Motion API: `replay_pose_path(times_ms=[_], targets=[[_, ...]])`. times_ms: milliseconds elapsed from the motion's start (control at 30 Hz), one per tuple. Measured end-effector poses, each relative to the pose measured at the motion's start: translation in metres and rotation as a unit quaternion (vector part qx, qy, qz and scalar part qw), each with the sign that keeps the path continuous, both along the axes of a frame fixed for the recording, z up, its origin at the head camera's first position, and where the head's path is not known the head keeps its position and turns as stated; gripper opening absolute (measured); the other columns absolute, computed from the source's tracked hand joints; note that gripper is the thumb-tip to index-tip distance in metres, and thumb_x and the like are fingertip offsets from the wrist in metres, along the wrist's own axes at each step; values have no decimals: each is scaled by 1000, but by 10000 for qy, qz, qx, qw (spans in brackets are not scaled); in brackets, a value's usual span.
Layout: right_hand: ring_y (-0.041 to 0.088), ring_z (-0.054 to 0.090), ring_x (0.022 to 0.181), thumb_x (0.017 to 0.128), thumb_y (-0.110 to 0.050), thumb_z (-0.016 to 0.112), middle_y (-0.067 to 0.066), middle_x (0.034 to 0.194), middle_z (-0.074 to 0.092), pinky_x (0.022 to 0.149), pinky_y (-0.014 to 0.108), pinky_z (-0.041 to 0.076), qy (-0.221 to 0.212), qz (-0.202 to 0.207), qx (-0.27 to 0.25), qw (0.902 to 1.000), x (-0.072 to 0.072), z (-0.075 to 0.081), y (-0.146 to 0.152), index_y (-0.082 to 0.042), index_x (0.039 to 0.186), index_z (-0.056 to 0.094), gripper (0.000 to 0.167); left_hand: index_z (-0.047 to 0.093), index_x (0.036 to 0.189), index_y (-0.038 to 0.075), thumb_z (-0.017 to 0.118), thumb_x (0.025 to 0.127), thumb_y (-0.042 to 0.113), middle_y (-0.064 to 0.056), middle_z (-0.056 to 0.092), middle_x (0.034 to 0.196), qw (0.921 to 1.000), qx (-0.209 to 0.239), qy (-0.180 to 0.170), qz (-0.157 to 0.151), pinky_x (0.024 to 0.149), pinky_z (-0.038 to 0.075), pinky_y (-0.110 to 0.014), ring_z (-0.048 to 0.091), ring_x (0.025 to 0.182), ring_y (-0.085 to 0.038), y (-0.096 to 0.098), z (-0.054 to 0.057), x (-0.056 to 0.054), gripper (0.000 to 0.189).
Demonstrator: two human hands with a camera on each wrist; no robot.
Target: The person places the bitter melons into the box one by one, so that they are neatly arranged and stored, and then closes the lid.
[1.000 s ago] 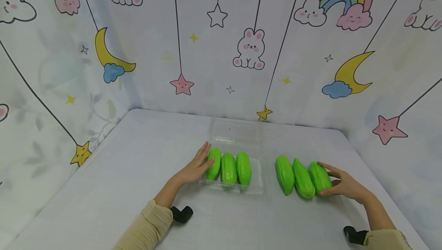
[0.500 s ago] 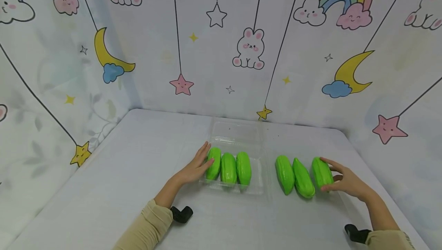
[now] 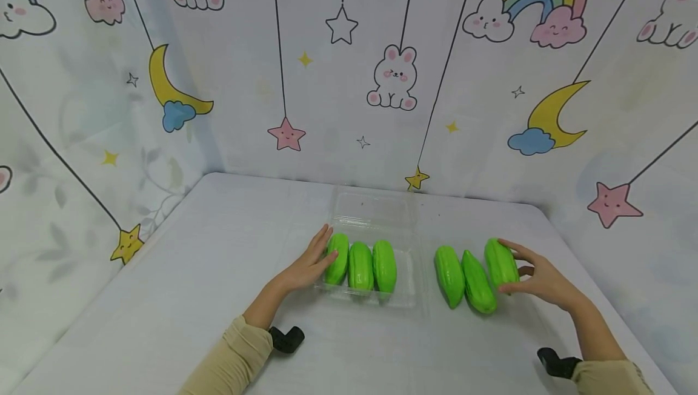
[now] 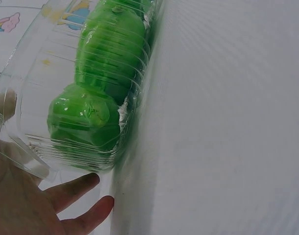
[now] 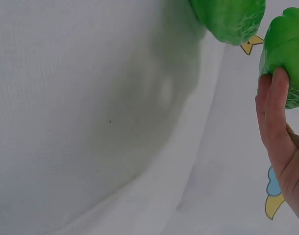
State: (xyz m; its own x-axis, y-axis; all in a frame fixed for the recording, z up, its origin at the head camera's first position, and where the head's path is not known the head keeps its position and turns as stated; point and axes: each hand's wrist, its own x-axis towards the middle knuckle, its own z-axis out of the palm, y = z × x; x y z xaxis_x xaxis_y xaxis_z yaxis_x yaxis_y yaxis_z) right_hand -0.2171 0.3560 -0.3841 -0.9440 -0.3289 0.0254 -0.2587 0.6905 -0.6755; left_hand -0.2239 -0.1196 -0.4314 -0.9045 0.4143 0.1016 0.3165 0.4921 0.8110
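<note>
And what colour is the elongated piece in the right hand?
The elongated piece is bright green, clearest in the head view.

head: from 6 o'clock, forward-down | left wrist: close, shares clear box (image 4: 37, 103) with head | right wrist: close, worktop (image 5: 56, 98) at 9 o'clock

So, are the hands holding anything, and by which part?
The right hand holds a green vegetable near both ends, between thumb and index finger; the left hand rests at the clear box, fingers straight.

Head view: evenly bright, soft shadow toward the right edge of the table (image 3: 163, 298). 2 wrist views: dimmer, greyish; glare streaks the clear container (image 4: 41, 112).
</note>
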Motion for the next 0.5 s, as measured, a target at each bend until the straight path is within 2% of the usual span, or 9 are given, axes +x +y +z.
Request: replay_pose_path(times_ms=[167,500], targets=[[33,55,94,72,-18,79,26,130,37,64,32,50,72,148,-79,9998,-3,5,-13,-10,144,27,89,1,148,12,34,99,36,-10,-7,153,10000,25,-13,-5,105,12,-57,3,138,-31,0,1,1,63],[30,56,93,71,-21,80,25,131,37,65,33,49,28,317,-211,9993,-3,9,-43,-14,144,28,90,2,148,12,35,99,37,-12,-6,152,10000,0,51,15,105,13,-57,4,138,-32,0,0,0,64]])
